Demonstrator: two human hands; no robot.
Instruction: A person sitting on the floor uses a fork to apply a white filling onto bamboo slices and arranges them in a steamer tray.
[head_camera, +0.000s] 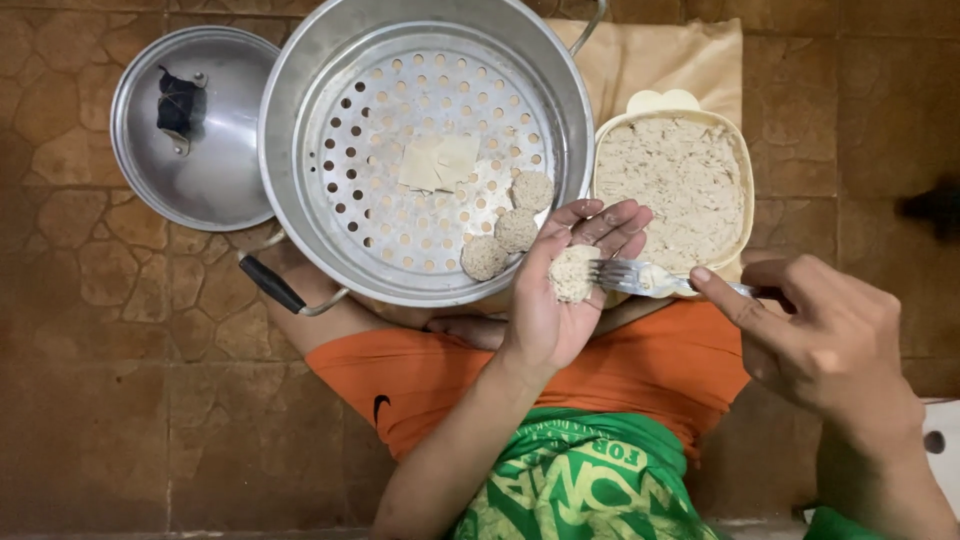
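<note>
The left hand (555, 300) is open, palm up, carrying a lump of mixture (573, 272). At its 3 o'clock, the right hand (820, 340) fingers pinch a fork (640, 277) touching the lump.

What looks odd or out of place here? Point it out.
Little stands out. The lid lies on the floor beside the steamer pot, its knob wrapped in dark cloth. Two pale squares lie on the perforated tray near three formed balls. Nothing looks spilled.
</note>
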